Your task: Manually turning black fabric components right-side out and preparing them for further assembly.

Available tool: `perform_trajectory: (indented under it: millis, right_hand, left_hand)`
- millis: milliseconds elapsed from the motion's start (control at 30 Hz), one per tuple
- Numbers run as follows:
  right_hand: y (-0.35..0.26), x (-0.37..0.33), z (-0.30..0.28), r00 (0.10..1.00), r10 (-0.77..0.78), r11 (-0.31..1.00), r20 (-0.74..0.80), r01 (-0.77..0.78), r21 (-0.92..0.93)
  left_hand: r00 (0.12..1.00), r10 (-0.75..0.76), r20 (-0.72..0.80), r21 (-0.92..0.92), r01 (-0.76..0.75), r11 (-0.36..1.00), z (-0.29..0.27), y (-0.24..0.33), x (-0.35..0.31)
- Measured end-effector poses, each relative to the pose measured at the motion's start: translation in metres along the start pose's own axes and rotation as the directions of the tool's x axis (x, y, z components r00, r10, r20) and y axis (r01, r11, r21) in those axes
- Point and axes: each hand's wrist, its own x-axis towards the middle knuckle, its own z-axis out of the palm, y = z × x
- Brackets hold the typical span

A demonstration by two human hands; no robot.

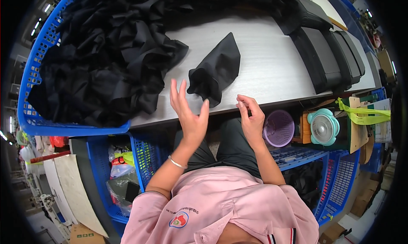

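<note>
A black fabric piece (219, 65), folded like an open-mouthed pouch, lies on the pale table (265, 52) in front of me. My left hand (190, 118) is held at its near left side, fingers spread and nothing in them. Beyond the table's near edge, to the right of the fabric, my right hand (251, 118) hovers with thumb and forefinger tips brought together. Whatever is between those tips, if anything, is too small to make out. A large heap of crumpled black fabric pieces (110, 61) spreads over the left side.
A blue basket (32, 103) holds the heap at the left. Stacked flat black pieces (318, 59) line the table's right end. Below stand a purple bin (279, 128), a small turquoise fan (324, 127) and blue crates (340, 180). My knees are under the table edge.
</note>
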Motion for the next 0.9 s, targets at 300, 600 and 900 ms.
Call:
perform_trajectory:
  millis: [300, 600, 900]
  right_hand:
    - [-0.036, -0.009, 0.026, 0.862, -0.463, 0.861, 0.205, 0.493, -0.125]
    - [0.021, 0.029, 0.023, 0.826, -0.493, 0.717, 0.272, 0.563, -0.411]
    - [-0.047, 0.075, 0.006, 0.788, -0.442, 0.549, 0.427, 0.615, -0.567]
  left_hand:
    - [0.852, 0.497, 0.164, 0.124, -0.518, 0.846, 0.029, -0.015, 0.070]
    - [0.784, 0.443, 0.435, -0.288, -0.345, 0.893, 0.015, 0.055, -0.026]
    - [0.679, 0.309, 0.666, -0.505, 0.106, 0.857, 0.001, 0.069, -0.105]
